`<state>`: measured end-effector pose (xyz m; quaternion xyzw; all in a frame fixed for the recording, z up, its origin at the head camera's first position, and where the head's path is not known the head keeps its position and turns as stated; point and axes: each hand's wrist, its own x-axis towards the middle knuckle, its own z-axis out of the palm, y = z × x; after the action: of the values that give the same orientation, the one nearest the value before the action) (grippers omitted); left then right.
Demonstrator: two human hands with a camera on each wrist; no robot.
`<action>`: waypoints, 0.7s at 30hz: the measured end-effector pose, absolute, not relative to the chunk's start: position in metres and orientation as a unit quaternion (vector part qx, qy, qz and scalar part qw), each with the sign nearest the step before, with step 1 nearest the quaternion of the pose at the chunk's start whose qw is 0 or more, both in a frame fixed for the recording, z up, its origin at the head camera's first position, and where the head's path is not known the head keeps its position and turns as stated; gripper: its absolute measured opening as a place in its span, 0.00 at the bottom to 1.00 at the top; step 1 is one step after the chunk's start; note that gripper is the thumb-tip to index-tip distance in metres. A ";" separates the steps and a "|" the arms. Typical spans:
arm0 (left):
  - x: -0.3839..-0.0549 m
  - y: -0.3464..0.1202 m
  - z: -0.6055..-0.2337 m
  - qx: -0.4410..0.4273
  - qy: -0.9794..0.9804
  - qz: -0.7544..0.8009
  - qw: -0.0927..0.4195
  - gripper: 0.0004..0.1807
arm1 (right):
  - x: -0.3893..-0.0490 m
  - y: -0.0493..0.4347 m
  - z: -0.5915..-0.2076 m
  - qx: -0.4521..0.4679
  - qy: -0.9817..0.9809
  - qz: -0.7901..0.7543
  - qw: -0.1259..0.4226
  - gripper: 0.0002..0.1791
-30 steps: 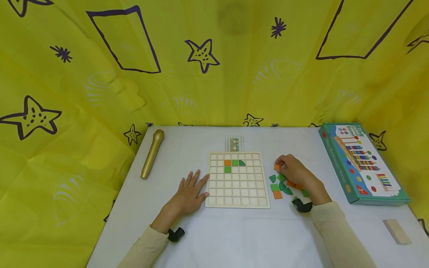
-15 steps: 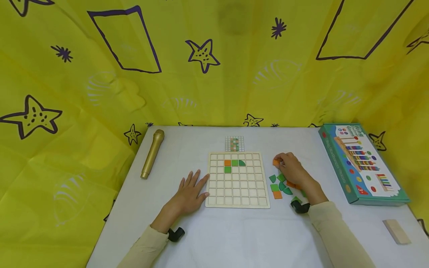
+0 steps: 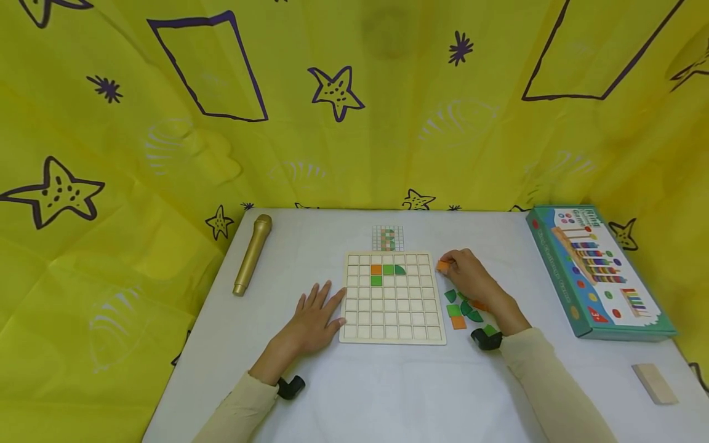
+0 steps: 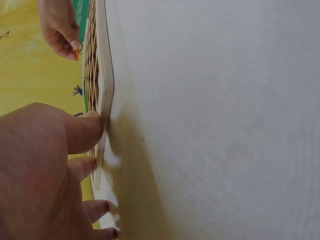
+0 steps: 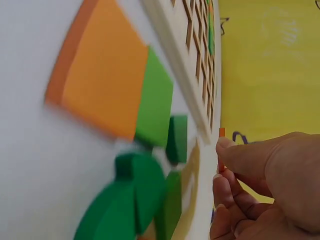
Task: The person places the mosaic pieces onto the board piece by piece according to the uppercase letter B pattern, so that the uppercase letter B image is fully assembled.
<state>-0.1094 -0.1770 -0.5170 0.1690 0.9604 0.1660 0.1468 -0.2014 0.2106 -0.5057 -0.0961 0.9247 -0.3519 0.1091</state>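
A pale wooden grid board lies mid-table; an orange square, a light green square and a dark green quarter-circle fill cells in one row, with another light green square below. My left hand lies with fingers spread at the board's left edge, thumb and forefinger touching it in the left wrist view. My right hand pinches an orange square tile between thumb and fingers, just right of the board. In the right wrist view that tile shows edge-on, raised off the table.
Loose green and orange tiles lie right of the board, partly under the right forearm. A small pattern card touches the board's far side. A gold microphone lies left, a game box right, a wooden block near the right edge.
My right hand has carried the orange square tile away from the loose pile, leftward and slightly farther back toward the board. My left hand has stayed in place.
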 end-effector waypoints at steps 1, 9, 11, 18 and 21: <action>-0.109 -0.177 -0.517 0.169 0.960 0.166 0.147 0.36 | -0.201 0.207 -0.504 -0.099 0.923 -0.354 0.112 0.19; -0.109 -0.177 -0.516 0.170 0.960 0.166 0.149 0.37 | -0.196 0.172 -0.503 -0.146 0.918 -0.349 0.119 0.18; -0.109 -0.177 -0.516 0.170 0.959 0.168 0.149 0.37 | -0.195 0.164 -0.505 -0.153 0.918 -0.345 0.120 0.17; -0.109 -0.177 -0.516 0.171 0.958 0.173 0.149 0.37 | -0.191 0.144 -0.511 -0.176 0.921 -0.329 0.110 0.13; -0.109 -0.178 -0.517 0.171 0.959 0.172 0.148 0.36 | -0.190 0.139 -0.511 -0.173 0.926 -0.320 0.107 0.08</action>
<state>-0.1091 -0.1776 -0.5167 0.1711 0.9587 0.1723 0.1478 -0.1903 0.1389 -0.5113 -0.1726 0.9255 -0.3196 0.1071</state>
